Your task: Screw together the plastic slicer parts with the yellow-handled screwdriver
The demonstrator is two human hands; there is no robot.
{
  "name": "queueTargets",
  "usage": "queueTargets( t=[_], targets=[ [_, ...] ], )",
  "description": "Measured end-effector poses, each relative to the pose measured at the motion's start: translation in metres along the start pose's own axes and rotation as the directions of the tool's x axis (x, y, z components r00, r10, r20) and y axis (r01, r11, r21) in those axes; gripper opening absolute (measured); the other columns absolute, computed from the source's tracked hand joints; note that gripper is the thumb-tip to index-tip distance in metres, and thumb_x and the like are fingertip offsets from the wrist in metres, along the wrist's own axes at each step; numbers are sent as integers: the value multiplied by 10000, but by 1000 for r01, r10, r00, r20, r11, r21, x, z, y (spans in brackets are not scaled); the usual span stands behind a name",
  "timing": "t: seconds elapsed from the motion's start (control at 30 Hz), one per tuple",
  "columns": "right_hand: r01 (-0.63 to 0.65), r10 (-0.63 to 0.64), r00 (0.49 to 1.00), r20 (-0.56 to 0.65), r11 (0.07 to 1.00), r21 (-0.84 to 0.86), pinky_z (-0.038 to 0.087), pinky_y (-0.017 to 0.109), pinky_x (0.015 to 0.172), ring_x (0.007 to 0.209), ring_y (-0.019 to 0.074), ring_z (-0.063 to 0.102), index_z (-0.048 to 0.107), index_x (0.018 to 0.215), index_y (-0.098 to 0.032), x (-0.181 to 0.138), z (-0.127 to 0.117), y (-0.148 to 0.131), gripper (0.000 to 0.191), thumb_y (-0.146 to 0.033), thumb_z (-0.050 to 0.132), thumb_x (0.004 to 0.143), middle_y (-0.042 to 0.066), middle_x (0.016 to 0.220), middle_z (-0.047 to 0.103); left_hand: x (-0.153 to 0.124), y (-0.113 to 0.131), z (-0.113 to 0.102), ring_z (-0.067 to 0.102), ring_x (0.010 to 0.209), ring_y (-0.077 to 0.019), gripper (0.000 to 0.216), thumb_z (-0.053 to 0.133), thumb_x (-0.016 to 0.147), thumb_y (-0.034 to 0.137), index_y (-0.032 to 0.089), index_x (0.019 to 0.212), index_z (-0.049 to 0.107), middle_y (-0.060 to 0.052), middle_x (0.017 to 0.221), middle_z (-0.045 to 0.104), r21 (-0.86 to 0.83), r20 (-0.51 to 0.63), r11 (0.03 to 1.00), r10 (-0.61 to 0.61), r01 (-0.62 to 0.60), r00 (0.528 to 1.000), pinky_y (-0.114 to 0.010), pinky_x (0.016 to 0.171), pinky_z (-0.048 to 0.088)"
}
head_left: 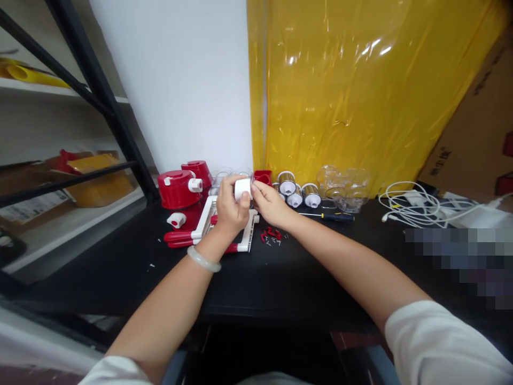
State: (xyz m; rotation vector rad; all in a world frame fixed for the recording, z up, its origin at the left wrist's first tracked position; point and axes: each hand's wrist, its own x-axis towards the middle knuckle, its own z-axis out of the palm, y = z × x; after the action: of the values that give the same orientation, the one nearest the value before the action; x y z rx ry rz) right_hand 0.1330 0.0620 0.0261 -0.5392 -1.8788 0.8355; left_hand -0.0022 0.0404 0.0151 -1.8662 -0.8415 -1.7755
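Note:
A short white cylindrical part (242, 189) is wrapped in the fingers and thumb of my left hand (230, 210), above the middle of the table. My right hand (271, 204) is closed, its fingertips pinched against the right end of that part; what lies between them is hidden. Below my left hand are white frames with red handles (179, 238). Small red pieces and screws (272, 235) lie on the table under my right hand. Several metallic drums with white ends (295, 195) stand behind my right hand.
Red housings (178, 190) stand at the back left, beside a black metal shelf post (116, 123). A screwdriver (337, 216) lies right of my hands. Clear plastic parts (355, 188) sit at the back, with tangled white cables (420, 206) further right on the black table (280, 283).

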Motion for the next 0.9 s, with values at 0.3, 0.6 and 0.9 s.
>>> queueTargets(
  t=[0.3, 0.6, 0.9],
  targets=[
    [40, -40, 999, -2, 998, -41, 331, 298, 583, 657, 175, 426, 368, 770, -259, -5, 3, -7, 414, -602, 416, 996, -18, 658, 396, -3, -3, 1, 621, 960, -236, 454, 296, 1037, 593, 226, 1177, 524, -82, 1043, 625, -8, -47, 1000, -8, 8, 999, -429, 860, 508],
    [186, -197, 978, -62, 971, -149, 323, 294, 584, 596, 146, 413, 348, 742, -249, -14, 5, -17, 361, -456, 390, 1035, -33, 635, 423, -4, -4, 4, 610, 898, -204, 365, 375, 1037, 502, 224, 1195, 552, -58, 1012, 608, -74, -175, 986, 134, -149, 975, -365, 794, 507],
    [144, -150, 978, -143, 988, -49, 335, 290, 582, 578, 136, 402, 364, 746, -256, -4, -13, -21, 397, -515, 373, 1047, -42, 629, 405, -2, -9, 5, 570, 793, -181, 397, 343, 1049, 566, 238, 1143, 546, -46, 969, 576, -150, -315, 988, -77, 31, 946, -364, 765, 490]
  ],
)
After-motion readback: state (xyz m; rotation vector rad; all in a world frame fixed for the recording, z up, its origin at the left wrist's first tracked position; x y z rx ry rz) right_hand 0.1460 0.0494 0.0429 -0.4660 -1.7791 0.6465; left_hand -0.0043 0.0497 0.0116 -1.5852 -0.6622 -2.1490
